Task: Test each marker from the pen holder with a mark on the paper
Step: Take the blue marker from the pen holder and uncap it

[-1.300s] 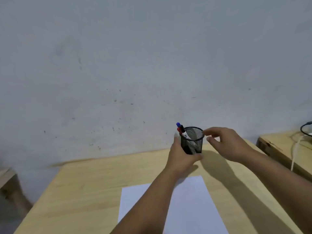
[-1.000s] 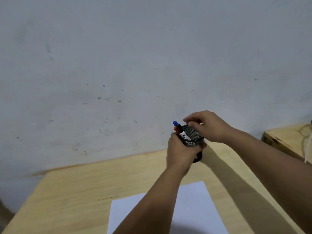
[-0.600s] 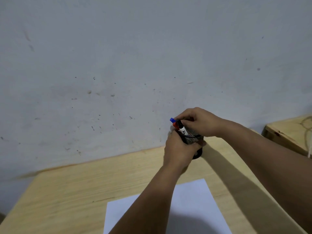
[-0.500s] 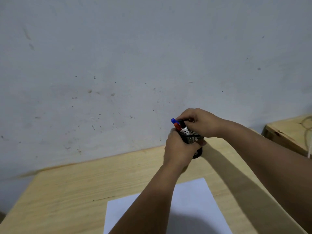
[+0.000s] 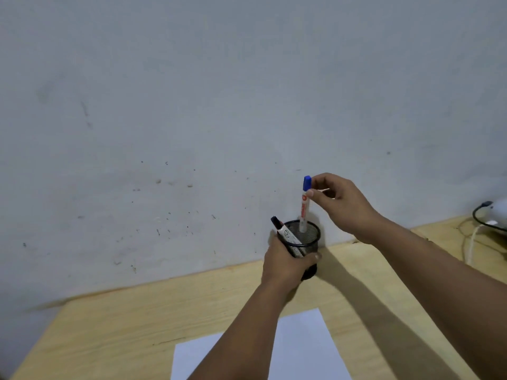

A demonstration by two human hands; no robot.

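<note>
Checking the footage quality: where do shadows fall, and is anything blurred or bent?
Head view: the right hand and forearm cast a broad shadow across the table right of the mesh pen holder; the blue-capped marker looks sharp; no bending is evident.

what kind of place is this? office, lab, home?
Likely a plain home or makeshift desk: a light wooden table against a scuffed bare grey wall, a black mesh pen holder, a white paper sheet.
</note>
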